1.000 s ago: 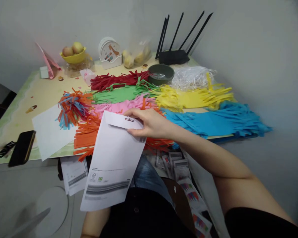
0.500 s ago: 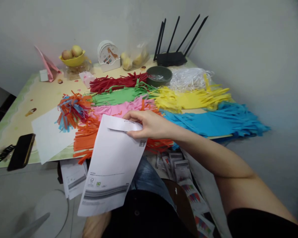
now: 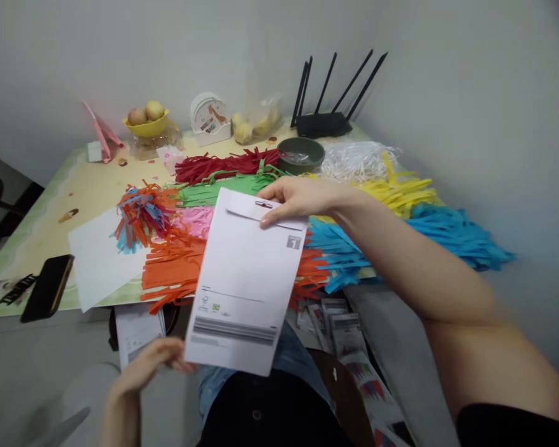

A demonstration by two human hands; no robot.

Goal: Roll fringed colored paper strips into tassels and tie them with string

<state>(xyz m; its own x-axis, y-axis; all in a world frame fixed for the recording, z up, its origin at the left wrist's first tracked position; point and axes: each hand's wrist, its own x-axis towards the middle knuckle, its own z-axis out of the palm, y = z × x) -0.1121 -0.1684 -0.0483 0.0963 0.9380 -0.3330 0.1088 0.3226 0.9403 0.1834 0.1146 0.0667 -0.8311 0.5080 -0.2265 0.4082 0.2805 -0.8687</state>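
My right hand (image 3: 294,200) is closed on the top edge of a flat white paper packet (image 3: 246,279). Its thumb lies on the front flap, beside a dark hang hole, and the other fingers are hidden behind. Small print and a striped grey band run across the packet's lower part. My left hand (image 3: 161,359) is at the packet's lower left corner, fingers loosely stretched out, partly blurred; whether they touch the corner I cannot tell. Behind the packet lie fringed paper strips in orange (image 3: 172,267), pink (image 3: 193,222), green (image 3: 209,192) and blue (image 3: 456,233).
On the table are a multicoloured tassel bundle (image 3: 142,214), a white sheet (image 3: 97,261), a phone (image 3: 49,288), a dark bowl (image 3: 300,155), a router (image 3: 323,125) and a yellow fruit dish (image 3: 146,127). Several printed packets (image 3: 347,332) sit low on the right, other white packets (image 3: 137,332) below the table edge.
The packet has moved up and right with my right hand and now faces me more squarely. My left hand has come up from below to the packet's lower left corner.
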